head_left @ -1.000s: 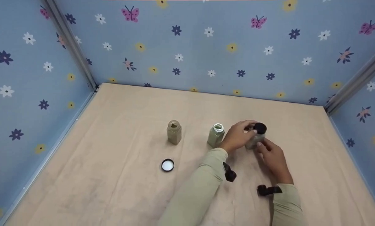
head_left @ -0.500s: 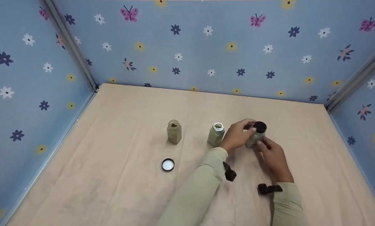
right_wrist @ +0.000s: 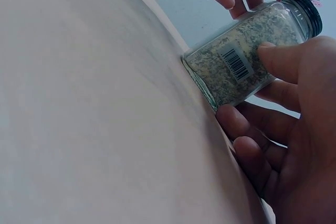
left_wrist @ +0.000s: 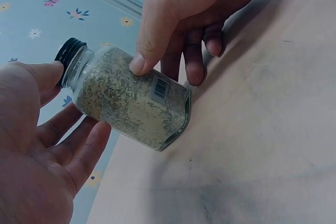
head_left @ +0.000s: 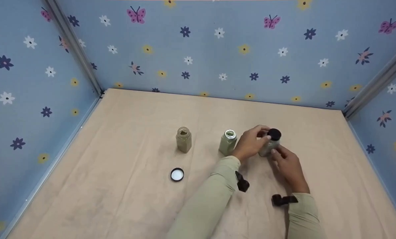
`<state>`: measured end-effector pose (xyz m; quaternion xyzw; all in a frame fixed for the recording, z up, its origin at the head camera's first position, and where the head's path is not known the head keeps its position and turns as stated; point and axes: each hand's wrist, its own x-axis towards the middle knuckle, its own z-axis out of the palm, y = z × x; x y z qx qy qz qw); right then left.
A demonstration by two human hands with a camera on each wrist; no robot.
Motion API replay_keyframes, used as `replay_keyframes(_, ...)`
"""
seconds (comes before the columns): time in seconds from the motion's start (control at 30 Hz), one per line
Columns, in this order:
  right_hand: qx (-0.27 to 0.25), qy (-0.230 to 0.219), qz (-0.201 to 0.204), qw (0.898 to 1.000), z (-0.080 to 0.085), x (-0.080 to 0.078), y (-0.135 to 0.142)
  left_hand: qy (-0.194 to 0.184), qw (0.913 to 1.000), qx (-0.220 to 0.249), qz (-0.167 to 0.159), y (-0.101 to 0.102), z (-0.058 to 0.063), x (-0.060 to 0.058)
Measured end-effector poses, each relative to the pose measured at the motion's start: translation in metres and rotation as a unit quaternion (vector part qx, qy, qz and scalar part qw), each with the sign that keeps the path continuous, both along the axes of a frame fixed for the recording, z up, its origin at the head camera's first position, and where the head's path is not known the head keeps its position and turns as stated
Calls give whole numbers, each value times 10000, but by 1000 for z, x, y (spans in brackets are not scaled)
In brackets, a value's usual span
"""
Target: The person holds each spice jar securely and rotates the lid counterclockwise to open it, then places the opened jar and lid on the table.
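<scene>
Both hands are on a glass jar [left_wrist: 131, 98] with a black screw cap [head_left: 274, 134], filled with pale and green dried flakes and bearing a barcode label. My left hand [head_left: 251, 143] pinches the cap between thumb and fingers; in the left wrist view its other fingers stay along the jar's shoulder. Lower down, my right hand [head_left: 289, 166] grips the jar's body, its thumb near the label [right_wrist: 236, 64]. The jar stands on the cloth, slightly tilted in the head view. Just left of my left hand is an uncapped jar [head_left: 228, 143] with greenish contents and a silvery rim.
Farther left another uncapped jar [head_left: 184, 141] stands upright, holding brownish-green contents. A black lid [head_left: 177, 174] lies with its white inside up in front of it. Flowered blue panels [head_left: 204, 49] wall the beige cloth-covered table [head_left: 85, 186] at the back and sides.
</scene>
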<state>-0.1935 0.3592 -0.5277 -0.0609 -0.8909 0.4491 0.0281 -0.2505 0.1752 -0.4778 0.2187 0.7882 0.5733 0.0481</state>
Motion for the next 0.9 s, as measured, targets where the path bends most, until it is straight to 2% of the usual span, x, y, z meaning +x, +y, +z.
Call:
replay_keyframes(0.47,139,-22,-20,9999,-1,0,-2,220,9990,-351,-150,1,1,-1)
replay_keyframes(0.67,152,-100,-56,9998,1,0,-2,327,9983,-462,-99,2,0,-2)
replay_keyframes(0.9,167,-155,-42,9997,0,-1,-2,282,9982,-532,-60,2,-1,-2)
